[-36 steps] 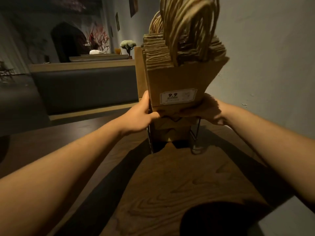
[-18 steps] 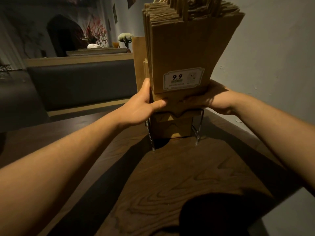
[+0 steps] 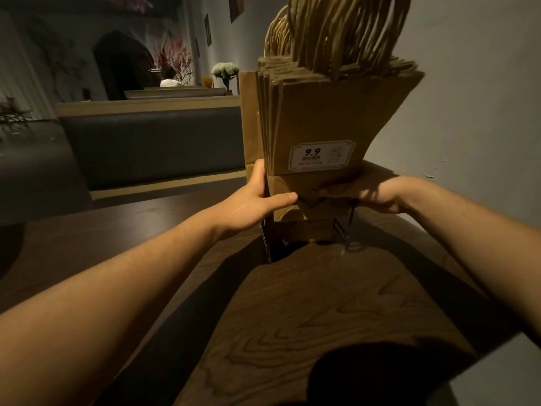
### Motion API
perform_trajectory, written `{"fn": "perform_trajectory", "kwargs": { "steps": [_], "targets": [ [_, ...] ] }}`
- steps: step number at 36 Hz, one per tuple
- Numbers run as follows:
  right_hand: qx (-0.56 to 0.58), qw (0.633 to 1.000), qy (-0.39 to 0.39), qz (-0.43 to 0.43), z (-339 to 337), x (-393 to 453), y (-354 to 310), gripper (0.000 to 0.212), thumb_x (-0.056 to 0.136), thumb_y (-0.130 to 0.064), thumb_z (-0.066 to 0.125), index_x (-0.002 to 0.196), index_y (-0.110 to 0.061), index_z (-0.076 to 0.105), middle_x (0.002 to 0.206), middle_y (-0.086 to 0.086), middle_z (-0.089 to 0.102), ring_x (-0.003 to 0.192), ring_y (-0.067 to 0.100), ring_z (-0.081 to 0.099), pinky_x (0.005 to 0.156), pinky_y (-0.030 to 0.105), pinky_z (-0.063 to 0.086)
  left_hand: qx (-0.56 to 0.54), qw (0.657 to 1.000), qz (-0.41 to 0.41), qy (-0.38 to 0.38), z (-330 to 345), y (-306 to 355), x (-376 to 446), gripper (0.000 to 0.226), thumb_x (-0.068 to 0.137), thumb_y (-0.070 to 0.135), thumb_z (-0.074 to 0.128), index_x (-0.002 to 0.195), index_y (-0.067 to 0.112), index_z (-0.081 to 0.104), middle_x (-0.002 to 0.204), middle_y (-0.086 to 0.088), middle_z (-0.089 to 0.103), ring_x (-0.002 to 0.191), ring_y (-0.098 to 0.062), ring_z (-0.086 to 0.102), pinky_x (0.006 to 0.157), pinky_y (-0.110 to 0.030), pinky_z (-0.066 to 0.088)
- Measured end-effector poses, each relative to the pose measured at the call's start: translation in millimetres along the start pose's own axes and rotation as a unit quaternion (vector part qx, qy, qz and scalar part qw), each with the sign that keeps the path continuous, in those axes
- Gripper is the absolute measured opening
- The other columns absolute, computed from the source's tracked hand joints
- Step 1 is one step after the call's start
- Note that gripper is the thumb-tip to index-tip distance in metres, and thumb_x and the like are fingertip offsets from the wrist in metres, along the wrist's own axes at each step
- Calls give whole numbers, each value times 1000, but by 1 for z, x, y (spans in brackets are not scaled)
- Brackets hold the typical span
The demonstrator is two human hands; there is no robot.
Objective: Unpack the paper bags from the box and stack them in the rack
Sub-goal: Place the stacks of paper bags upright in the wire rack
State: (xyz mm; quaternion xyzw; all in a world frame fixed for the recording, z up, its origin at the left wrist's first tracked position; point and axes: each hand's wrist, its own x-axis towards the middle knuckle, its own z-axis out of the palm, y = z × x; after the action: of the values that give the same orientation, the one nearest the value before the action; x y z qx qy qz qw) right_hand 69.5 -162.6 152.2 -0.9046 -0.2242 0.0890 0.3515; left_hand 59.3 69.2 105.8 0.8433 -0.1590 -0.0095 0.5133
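Hands, left (image 3: 251,205) and right (image 3: 371,194), grip one bag bundle (image 3: 330,118), perhaps a dozen.

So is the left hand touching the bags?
Touching: the head view shows the left hand gripping the bags, thumb laid across their front.
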Motion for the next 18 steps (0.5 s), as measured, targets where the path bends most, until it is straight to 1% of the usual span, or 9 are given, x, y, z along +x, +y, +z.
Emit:
{"fn": "perform_trajectory", "kwargs": {
  "steps": [2, 3, 5, 10, 13, 14, 15, 16, 18],
  "targets": [
    [117, 993, -3, 9, 4, 8, 8, 15, 91, -8, 64, 92, -22, 58, 92, -1, 62, 76, 6, 57, 70, 9, 54, -30, 1000, -4, 9, 3, -4, 0, 72, 96, 25, 64, 140, 49, 13, 133, 21, 47, 127, -10, 50, 116, -49, 37],
    [120, 993, 1, 7, 4, 13, 11, 30, 83, -17, 73, 105, -31, 59, 109, -2, 66, 88, 8, 64, 80, 18, 57, -38, 999, -5, 14, 5, -7, 0, 72, 96, 24, 64, 141, 49, 14, 134, 20, 47, 127, -11, 49, 115, -49, 37],
    [133, 991, -16, -1, 4, 18, 16, 51, 73, -27, 79, 119, -34, 60, 119, -1, 70, 104, 17, 69, 89, 29, 58, -38, 999, -6, 28, 7, -10, 0, 72, 96, 24, 65, 141, 52, 15, 135, 20, 46, 131, -13, 47, 115, -48, 37],
    [177, 984, 5, 10, 7, 25, 28, 19, 92, -6, 64, 98, -23, 62, 90, -1, 71, 71, -1, 71, 66, 15, 57, -3, 998, -11, 64, 4, -11, 3, 66, 91, 30, 68, 147, 37, 36, 140, 9, 55, 129, -17, 54, 111, -54, 42],
    [149, 989, -14, 19, 11, 28, 32, 12, 89, -19, 69, 99, -20, 63, 89, 1, 75, 87, 8, 73, 78, 21, 58, 47, 996, -8, 82, -3, -7, 5, 56, 93, 24, 67, 143, 36, 43, 136, 10, 59, 126, -15, 56, 109, -53, 45],
    [131, 991, -11, 35, 9, 26, 29, 4, 93, -15, 64, 90, -15, 61, 74, 2, 73, 79, 5, 73, 70, 14, 56, 61, 995, -8, 82, -5, -6, 6, 55, 93, 24, 67, 141, 37, 45, 135, 10, 60, 126, -15, 56, 109, -53, 45],
    [113, 992, -10, 50, 3, 27, 33, 18, 97, -8, 56, 79, -10, 55, 60, 4, 68, 64, 0, 70, 58, 10, 51, 67, 994, -10, 80, -6, -6, 6, 53, 93, 23, 67, 139, 38, 46, 134, 10, 60, 126, -15, 56, 108, -53, 45],
    [90, 994, 2, 69, -2, 24, 31, 24, 99, -5, 51, 75, -8, 53, 62, 15, 66, 61, 2, 68, 56, 11, 50, 69, 994, -13, 80, -7, -6, 6, 52, 93, 22, 67, 138, 39, 46, 133, 10, 59, 126, -16, 55, 108, -53, 46],
    [51, 997, -9, 52, -14, 22, 33, 11, 100, -10, 54, 99, -4, 63, 105, 23, 69, 92, 21, 70, 85, 30, 59, 70, 995, -22, 73, -7, -5, 6, 53, 94, 19, 66, 137, 40, 45, 133, 10, 59, 126, -17, 55, 108, -53, 46]
  ]
}}
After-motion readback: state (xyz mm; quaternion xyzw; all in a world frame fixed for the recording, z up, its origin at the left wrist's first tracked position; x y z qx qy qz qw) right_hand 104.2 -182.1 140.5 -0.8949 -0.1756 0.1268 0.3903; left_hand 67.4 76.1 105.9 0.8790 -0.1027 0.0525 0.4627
